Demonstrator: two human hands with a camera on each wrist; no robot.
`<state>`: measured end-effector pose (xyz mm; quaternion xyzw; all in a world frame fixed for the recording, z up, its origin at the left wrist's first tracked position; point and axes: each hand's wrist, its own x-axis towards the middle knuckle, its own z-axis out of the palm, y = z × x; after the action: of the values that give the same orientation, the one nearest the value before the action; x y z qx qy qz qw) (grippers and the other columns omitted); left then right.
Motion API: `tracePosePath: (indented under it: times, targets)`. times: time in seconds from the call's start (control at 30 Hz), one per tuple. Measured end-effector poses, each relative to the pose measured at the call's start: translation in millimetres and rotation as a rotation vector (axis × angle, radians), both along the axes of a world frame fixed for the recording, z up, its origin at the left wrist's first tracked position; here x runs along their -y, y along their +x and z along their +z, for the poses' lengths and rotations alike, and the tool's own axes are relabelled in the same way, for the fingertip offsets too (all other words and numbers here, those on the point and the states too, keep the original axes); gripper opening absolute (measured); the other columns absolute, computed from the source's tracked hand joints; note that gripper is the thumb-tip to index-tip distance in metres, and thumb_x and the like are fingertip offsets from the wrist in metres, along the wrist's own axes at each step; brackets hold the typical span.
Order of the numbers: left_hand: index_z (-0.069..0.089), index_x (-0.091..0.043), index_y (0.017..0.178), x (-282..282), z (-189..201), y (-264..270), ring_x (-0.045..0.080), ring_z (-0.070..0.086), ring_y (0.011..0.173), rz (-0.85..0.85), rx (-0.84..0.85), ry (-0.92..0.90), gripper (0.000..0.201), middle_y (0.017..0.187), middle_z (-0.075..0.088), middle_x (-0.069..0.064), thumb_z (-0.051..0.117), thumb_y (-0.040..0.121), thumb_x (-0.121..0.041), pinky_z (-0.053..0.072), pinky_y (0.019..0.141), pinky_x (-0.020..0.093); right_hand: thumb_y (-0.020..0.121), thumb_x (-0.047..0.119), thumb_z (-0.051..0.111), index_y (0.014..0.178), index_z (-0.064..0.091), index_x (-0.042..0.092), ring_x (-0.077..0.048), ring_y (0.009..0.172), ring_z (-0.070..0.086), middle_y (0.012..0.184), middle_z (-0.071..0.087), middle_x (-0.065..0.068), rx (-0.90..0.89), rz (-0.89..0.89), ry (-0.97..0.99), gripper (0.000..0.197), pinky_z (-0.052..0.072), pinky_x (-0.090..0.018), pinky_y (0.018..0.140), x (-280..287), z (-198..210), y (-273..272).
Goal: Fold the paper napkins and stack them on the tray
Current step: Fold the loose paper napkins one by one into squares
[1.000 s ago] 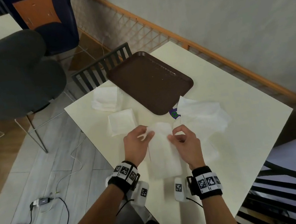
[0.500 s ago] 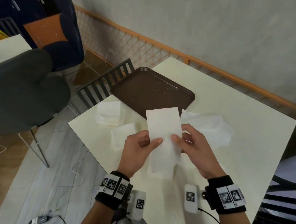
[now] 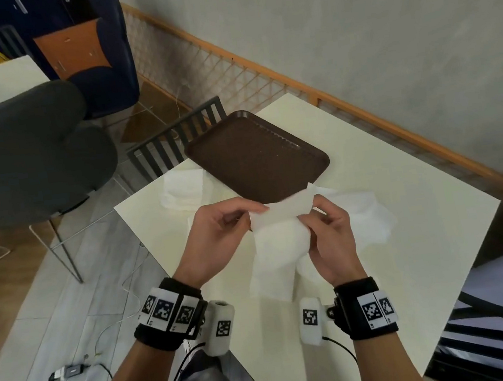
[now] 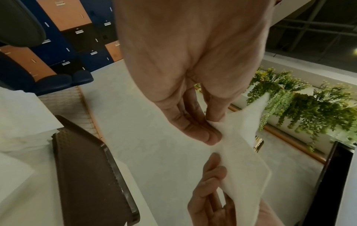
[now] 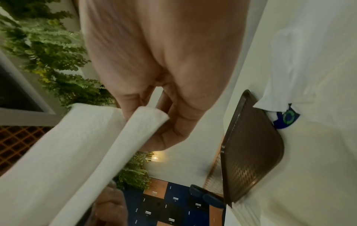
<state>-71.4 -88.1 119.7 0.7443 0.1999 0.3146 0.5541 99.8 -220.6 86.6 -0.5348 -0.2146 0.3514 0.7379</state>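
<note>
Grey chair (image 3: pixel 14 151) beside table (image 3: pixel 409 233); hanging greenery (image 4: pixel 309 107).

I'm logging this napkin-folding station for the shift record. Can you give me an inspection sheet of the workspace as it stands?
Surface: cream table, square, set against a wall.
Job's things: brown tray bare; held napkin above the table; loose napkin pile at right; folded napkins left of the tray.
Clutter: blue-green printed scrap at the tray's edge.
Grippers: left hand and right hand both pinch the held napkin.
Cables: white cord and black adapter on the floor.
Surroundings: grey chair, lattice rail, lockers, plants.
</note>
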Motion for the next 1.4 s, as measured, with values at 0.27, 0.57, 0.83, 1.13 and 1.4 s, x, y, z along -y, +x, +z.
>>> tracePosePath:
  times: [0.27,0.57,0.83,1.13,1.4]
  targets:
    - [0.081,-0.004,0.109,3,10,-4,0.029,0.073,0.094,-0.015,0.037,-0.032,0.028,0.104,0.08,0.006,0.058,0.103,0.012,0.057,0.082,0.027,0.107,-0.003,0.051,0.092,0.064,0.012,-0.04,0.095,0.053,0.103,0.055,-0.024,-0.112,0.094,0.06,0.025,0.047,-0.04,0.074,-7,-1,-5]
    - [0.081,-0.01,0.093,3,1,-17,0.016,0.065,0.084,0.028,-0.043,0.045,0.036,0.092,0.076,-0.004,0.051,0.097,0.009,0.048,0.079,0.022,0.103,0.005,0.048,0.091,0.056,0.011,-0.028,0.086,0.065,0.101,0.075,-0.017,-0.062,0.059,-0.086,0.016,0.047,-0.036,0.073,-11,7,-9]
    - [0.078,-0.014,0.08,2,-20,-29,0.02,0.072,0.079,0.043,-0.157,0.177,0.028,0.081,0.075,-0.004,0.061,0.102,-0.017,0.055,0.075,0.037,0.116,0.03,0.039,0.086,0.046,0.032,-0.013,0.086,0.051,0.081,0.051,0.019,1.157,0.123,-0.231,0.031,0.042,-0.043,0.081,-42,-18,-49]
    - [0.075,-0.019,0.08,-38,-54,-40,0.012,0.069,0.073,0.386,-0.205,-0.053,0.017,0.08,0.075,-0.004,0.086,0.092,-0.022,0.057,0.074,0.02,0.113,0.041,0.057,0.1,0.046,0.018,-0.003,0.061,0.052,0.069,0.056,0.01,0.485,0.022,-0.373,0.028,0.047,-0.031,0.064,-72,-52,-56]
    - [0.075,-0.018,0.114,-119,-138,-20,0.014,0.068,0.082,0.458,-0.594,0.049,0.026,0.113,0.07,0.006,0.082,0.092,-0.006,0.056,0.066,0.017,0.107,0.012,0.058,0.109,0.049,0.026,-0.02,0.076,0.076,0.084,0.076,-0.005,0.553,0.167,-0.592,0.017,0.061,-0.038,0.076,-140,-103,-57]
